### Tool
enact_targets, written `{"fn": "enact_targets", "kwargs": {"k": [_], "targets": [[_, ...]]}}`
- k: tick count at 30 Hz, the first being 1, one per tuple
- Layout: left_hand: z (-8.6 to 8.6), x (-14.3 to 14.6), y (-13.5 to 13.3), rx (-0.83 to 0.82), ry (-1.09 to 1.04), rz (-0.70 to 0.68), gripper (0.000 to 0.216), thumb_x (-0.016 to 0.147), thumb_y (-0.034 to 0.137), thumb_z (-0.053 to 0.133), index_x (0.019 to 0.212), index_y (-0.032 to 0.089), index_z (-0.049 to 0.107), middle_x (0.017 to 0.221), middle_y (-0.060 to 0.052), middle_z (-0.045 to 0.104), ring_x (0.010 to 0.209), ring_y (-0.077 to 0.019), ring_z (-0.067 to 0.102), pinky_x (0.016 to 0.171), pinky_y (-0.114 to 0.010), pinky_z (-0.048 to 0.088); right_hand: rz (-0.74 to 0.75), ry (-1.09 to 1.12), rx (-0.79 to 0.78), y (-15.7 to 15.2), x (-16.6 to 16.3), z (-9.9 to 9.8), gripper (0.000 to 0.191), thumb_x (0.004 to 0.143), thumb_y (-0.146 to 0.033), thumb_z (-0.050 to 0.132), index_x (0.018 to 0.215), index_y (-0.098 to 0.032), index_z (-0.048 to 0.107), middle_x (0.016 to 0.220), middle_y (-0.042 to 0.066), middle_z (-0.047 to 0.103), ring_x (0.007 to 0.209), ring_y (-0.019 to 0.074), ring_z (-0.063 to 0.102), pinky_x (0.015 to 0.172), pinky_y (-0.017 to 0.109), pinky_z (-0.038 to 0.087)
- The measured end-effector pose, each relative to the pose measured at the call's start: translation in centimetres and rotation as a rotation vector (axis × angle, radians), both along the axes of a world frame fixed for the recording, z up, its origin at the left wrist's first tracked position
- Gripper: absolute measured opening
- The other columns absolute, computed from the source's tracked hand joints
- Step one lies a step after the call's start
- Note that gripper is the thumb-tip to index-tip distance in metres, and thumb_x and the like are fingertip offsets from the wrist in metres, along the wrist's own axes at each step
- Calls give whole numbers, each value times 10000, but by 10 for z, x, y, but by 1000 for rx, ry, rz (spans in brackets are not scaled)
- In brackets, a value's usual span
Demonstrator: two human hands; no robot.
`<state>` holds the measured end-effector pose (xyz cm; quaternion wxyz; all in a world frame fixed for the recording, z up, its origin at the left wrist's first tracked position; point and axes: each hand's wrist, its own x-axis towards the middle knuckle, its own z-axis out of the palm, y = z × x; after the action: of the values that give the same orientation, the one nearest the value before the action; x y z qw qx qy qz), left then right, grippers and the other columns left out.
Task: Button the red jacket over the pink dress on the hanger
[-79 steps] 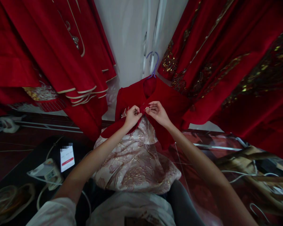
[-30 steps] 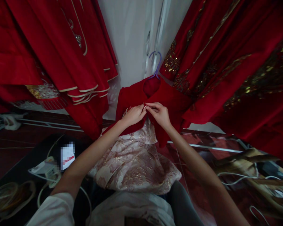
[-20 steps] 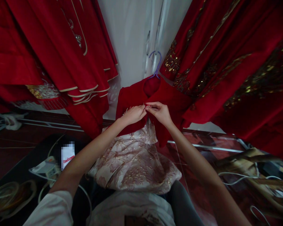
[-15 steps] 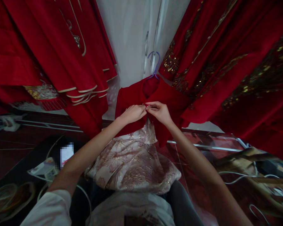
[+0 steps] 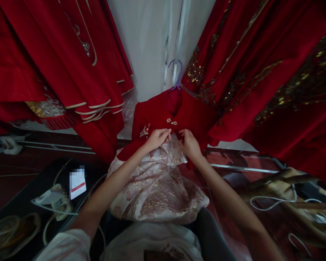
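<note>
A short red jacket point(image 5: 195, 108) hangs on a purple hanger point(image 5: 176, 78), with a pair of beaded flower-shaped fasteners point(image 5: 171, 121) at its upper front. Just below these, my left hand point(image 5: 158, 139) pinches the front edge of the jacket. My right hand point(image 5: 190, 144) has curled fingers on the opposite front edge, a small gap away from the left; its fingertips are partly hidden. A beaded ornament point(image 5: 145, 130) sits on the jacket beside my left hand. Pale brocade fabric with gold threads point(image 5: 154, 188) lies over my lap and reaches up under the jacket.
Red garments with pale trim point(image 5: 97, 72) hang on the left, and red garments with gold sequins point(image 5: 260, 72) on the right. A dark surface at left holds a white-and-red card point(image 5: 78, 184) and a power strip point(image 5: 61, 204). White cables point(image 5: 268, 203) lie near wooden pieces at right.
Both hands have moved down from the upper front of the jacket and drawn apart. The beaded fasteners and the side ornament, which the hands covered before, now show.
</note>
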<state>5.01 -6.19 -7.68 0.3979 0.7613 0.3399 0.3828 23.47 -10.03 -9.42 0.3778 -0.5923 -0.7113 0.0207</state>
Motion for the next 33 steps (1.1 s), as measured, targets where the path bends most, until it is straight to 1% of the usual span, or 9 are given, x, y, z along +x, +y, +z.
{"fn": "enact_targets", "kwargs": {"k": [3,7,10,14,18,22,28,31,33], "targets": [[-17,6,-1,-262,-55,-156,459,919,502,402,817,126,645,766,-61,664,683,-133,623,670,-252,485,-134,-76,-62,-2,25,-2,273,733,-112,472,995,-178,516,880,70,574,789,202,569,709,328,480],[-37,28,4,-364,-127,55,326,811,343,639,1042,118,593,1010,-117,670,892,-178,643,847,-330,491,-36,99,-57,1,45,-5,184,743,-176,524,927,-176,518,868,59,594,714,163,572,695,309,491],[-41,51,5,-418,-329,185,540,691,160,737,1175,120,501,1106,-136,637,1016,-185,615,948,-352,453,46,287,-102,-5,46,-1,181,779,-259,544,943,-185,520,882,54,619,694,152,594,640,296,503],[-38,74,-2,-443,-506,41,456,745,233,691,1155,132,521,1014,-89,664,892,-161,635,894,-348,480,106,435,-107,-21,42,14,227,796,-341,578,962,-199,520,903,56,633,739,160,623,665,316,536],[-26,73,-14,-200,-358,-187,371,774,373,675,1039,118,623,1072,-116,679,948,-202,625,918,-381,476,145,567,-100,-29,43,30,282,791,-406,617,970,-208,525,925,60,633,813,170,634,733,345,562],[-1,45,-27,153,-120,-227,494,756,408,708,1155,140,597,1214,-120,628,1081,-220,577,992,-385,435,173,655,-100,-27,44,35,376,762,-460,669,1018,-220,533,1010,73,638,917,179,644,854,377,553],[36,1,-41,149,135,-147,396,895,508,492,818,138,613,763,-24,656,690,-126,588,700,-279,488,236,659,-116,-11,31,28,572,748,-520,686,1189,-208,495,1148,121,616,1113,220,600,1034,432,454],[46,-7,-42,-29,17,-107,453,882,564,476,725,150,574,543,30,542,468,-82,488,504,-222,420,244,565,-66,-2,23,27,598,790,-501,658,1271,-211,451,1291,130,551,1238,223,520,1096,429,390],[51,-10,-39,-144,-195,-57,453,883,569,469,728,156,575,512,38,520,444,-79,485,483,-210,413,240,498,-41,0,20,28,573,816,-485,634,1283,-210,449,1344,126,516,1265,220,493,1109,426,371]]}}
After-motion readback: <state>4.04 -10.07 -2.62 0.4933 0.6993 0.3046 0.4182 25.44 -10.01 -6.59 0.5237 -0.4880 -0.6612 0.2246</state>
